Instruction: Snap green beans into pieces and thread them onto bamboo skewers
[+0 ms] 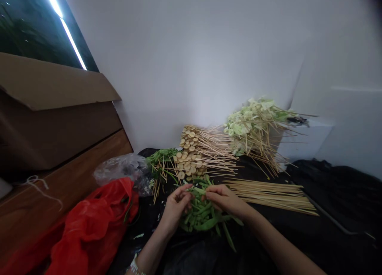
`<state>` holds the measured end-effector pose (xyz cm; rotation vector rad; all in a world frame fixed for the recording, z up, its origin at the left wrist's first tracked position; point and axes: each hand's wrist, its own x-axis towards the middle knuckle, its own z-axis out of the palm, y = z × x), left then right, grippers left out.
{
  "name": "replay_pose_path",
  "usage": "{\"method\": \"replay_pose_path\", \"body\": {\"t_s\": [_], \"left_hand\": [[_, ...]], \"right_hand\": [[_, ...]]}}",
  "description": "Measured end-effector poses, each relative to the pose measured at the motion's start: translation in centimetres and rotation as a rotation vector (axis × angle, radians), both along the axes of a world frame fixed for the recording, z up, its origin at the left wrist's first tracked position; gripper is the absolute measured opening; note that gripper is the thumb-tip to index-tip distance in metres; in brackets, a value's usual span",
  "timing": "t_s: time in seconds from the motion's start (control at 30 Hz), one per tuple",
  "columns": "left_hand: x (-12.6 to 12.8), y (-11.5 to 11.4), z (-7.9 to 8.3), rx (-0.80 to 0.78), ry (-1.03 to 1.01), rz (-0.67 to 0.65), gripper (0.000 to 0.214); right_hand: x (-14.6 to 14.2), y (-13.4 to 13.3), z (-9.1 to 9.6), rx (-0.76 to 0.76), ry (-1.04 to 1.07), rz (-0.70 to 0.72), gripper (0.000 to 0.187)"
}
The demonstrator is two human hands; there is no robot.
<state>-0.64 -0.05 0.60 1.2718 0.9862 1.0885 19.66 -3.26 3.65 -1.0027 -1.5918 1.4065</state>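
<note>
- A pale green pod (198,190) was held up between the two hands, above the middle of the black-covered worktop (143,219). Its long axis ran mostly crosswise, roughly along the far edge, with one end pointing to the left hand and the other to the right.
- The right hand (227,199) was nearly closed, thumb and forefinger pinching the pod's right end.
- The left hand (175,205) was half curled at the other end, thumb and forefinger close together; I could not tell how firmly they gripped.
- Beneath the hands lay a heap of green pods (204,218), pointing many ways; one long pod (229,238) stuck out toward the near edge, slanting slightly right.
- Loose bare skewers (274,195) lay right of the heap, lengthwise from left to right, their right ends angled a little nearer.
- Toward the far edge, skewered pale slices (188,148) were stacked with their bare sticks pointing right; skewered pale leaves (253,118) rose beyond them, near the far right corner.
- Skewered greens (162,157) lay left of the slices, near a clear plastic bag (119,167); a red bag (92,227) lay toward the near left corner.
</note>
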Motion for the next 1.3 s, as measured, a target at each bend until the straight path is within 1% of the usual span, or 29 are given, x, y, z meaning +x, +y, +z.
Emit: {"method": "replay_pose_path", "body": {"t_s": [0.07,0.17,0.23,0.3,0.37,0.43,0.53,0.6,0.73,0.83,0.93,1.03,1.17,1.23,1.3], "left_hand": [[-0.1,0.2,-0.3,0.004,0.044,-0.021,0.053],[-0.3,0.1,-0.4,0.049,0.172,-0.092,0.035],[-0.5,-0.2,-0.1,0.173,0.285,-0.132,0.024],[-0.6,-0.8,0.4,0.352,0.422,-0.166,0.017],[-0.6,-1.3,0.9,0.493,0.547,-0.196,0.02],[-0.6,-1.6,1.1,0.573,0.637,-0.202,0.023],[-0.5,-1.5,0.7,0.665,0.772,-0.162,0.026],[-0.5,-1.2,0.1,0.723,0.833,-0.154,0.026],[-0.9,-0.9,-0.7,0.796,0.822,-0.127,0.028],[-1.1,-1.0,-0.6,0.828,0.845,-0.118,0.028],[-1.2,-1.3,-0.1,0.831,0.868,-0.124,0.027],[-1.2,-1.6,0.3,0.802,0.904,-0.135,0.024],[-1.1,-1.9,0.4,0.765,0.949,-0.094,0.018],[-0.9,-2.1,0.4,0.758,0.936,-0.074,0.017],[-0.8,-2.3,0.4,0.745,0.891,-0.062,0.018]], "right_hand": [[-0.1,-0.5,0.4,0.049,-0.117,0.027,0.032],[-0.4,-1.0,0.8,0.232,-0.338,0.022,0.032],[-0.6,-1.3,0.7,0.354,-0.479,-0.006,0.032],[-0.6,-1.5,0.4,0.443,-0.614,-0.043,0.032],[-0.6,-1.7,0.1,0.507,-0.755,-0.081,0.03],[-0.6,-1.9,-0.2,0.561,-0.898,-0.128,0.029],[-0.9,-2.1,-0.4,0.616,-1.054,-0.186,0.028],[-1.3,-2.2,-0.2,0.636,-1.093,-0.193,0.026],[-2.4,-2.2,0.7,0.654,-1.153,-0.196,0.027],[-3.4,-1.9,1.6,0.711,-1.236,-0.193,0.028],[-4.2,-1.1,1.8,0.854,-1.309,-0.162,0.021],[-4.7,-0.1,0.7,1.05,-1.319,-0.155,0.011],[-4.8,0.6,-1.8,1.271,-1.188,-0.273,0.009],[-4.7,0.4,-2.6,1.349,-1.106,-0.327,0.01],[-4.6,0.0,-2.9,1.391,-1.044,-0.368,0.011]]}}
